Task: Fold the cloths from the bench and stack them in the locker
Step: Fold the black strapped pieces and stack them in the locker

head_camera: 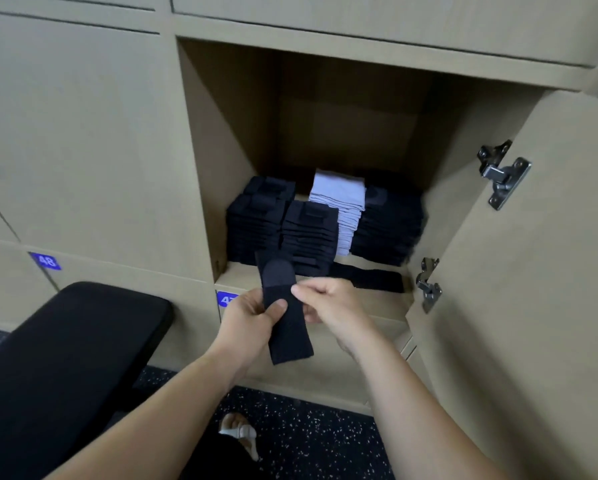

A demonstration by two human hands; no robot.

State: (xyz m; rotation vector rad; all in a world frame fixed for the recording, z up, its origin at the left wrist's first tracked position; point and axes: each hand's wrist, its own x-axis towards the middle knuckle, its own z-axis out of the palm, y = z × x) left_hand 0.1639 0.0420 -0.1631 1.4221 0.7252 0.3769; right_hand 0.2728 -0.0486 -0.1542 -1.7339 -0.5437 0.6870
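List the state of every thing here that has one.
Locker door: open.
Held dark cloth: narrow strip, gripped by left hand, pinched by right hand.
Dark stacks: folded, in locker.
Pale stack: folded, between dark stacks.
Loose dark cloth: lying flat at locker front.
Neighbouring door: closed.

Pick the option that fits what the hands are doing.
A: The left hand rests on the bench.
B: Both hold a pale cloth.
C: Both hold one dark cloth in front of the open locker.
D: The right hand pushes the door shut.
C: the left hand and right hand both grip the dark cloth before the locker, whose door stands open.
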